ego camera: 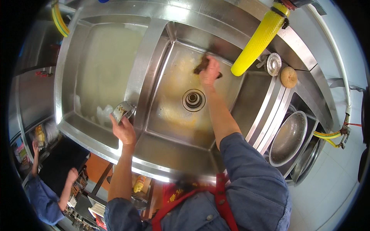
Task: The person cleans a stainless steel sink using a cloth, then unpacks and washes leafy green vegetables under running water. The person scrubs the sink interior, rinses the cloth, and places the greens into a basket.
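My left hand (pixel 126 131) grips a perforated metal sink strainer (pixel 122 111) with bits of food residue on it, above the divider between two stainless-steel basins. In the right basin (pixel 179 57), my right hand (pixel 212 71) presses a dark brown rag or scrubbing pad (pixel 200 68) near the far side of the floor. Yellowish residue spreads over that floor. The round drain (pixel 193 98) lies uncovered below my right hand. Cloudy water with patches of foam (pixel 104 113) fills the left basin (pixel 112 63).
A thick yellow hose (pixel 254 43) hangs over the right basin's far corner. A metal lid-like disc (pixel 274 64) and a round tan scrubber (pixel 288 77) sit on the right ledge. Beyond it stands a large metal bowl (pixel 289 138). Another person (pixel 46 193) is at lower left.
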Available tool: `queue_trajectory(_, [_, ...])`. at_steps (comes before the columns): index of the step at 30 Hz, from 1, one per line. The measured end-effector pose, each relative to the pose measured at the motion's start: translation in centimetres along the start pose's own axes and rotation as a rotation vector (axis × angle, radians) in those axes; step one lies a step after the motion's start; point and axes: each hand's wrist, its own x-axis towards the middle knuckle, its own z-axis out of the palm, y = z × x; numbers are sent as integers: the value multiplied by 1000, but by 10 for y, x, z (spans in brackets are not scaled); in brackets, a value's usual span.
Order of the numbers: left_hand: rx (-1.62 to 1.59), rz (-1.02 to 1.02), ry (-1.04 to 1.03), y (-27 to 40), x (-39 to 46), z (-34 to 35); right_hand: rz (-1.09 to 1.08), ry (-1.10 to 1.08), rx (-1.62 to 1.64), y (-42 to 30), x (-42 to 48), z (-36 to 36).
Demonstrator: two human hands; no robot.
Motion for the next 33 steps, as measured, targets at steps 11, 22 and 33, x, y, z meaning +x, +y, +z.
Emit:
queue_trajectory(11, [115,18,30,-4,1,3,254,-198,603,1,20,-1])
queue_trajectory(22, [113,114,55,-7,-3,3,-276,-503,-90,-72,-43,80])
queue_trajectory(33, [-90,76,131,0,2,4,183,-1197,422,-47,-131,-70])
